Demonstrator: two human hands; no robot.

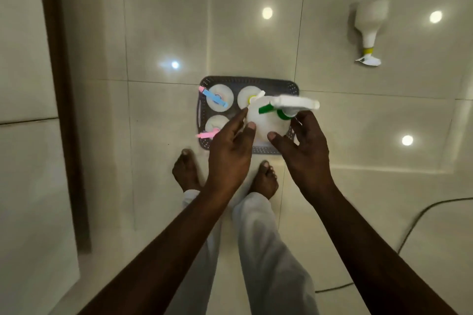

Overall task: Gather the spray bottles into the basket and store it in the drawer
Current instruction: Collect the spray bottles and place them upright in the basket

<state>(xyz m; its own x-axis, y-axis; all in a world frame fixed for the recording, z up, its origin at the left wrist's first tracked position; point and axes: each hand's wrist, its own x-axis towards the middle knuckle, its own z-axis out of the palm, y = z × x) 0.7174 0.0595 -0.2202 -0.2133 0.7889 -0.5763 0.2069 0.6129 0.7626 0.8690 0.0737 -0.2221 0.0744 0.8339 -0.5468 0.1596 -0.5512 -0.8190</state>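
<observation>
A grey perforated basket (293, 85) sits on the floor in front of my feet. Standing in it are white spray bottles with a blue trigger (214, 98), a yellow trigger (246, 96) and a pink trigger (207, 133). A white bottle with a green trigger (268, 120) stands upright in the basket's near right corner, between my hands. My right hand (304, 146) holds its right side, thumb on the front and fingers curled behind. My left hand (230, 143) touches its left side with fairly straight fingers. Another white spray bottle with a yellow collar (369, 25) lies on the floor far to the right.
Glossy beige floor tiles reflect ceiling lights. A pale cabinet front with a dark brown edge (66, 115) runs down the left side. A dark cable (414, 222) curves over the floor at the lower right. My bare feet stand just behind the basket.
</observation>
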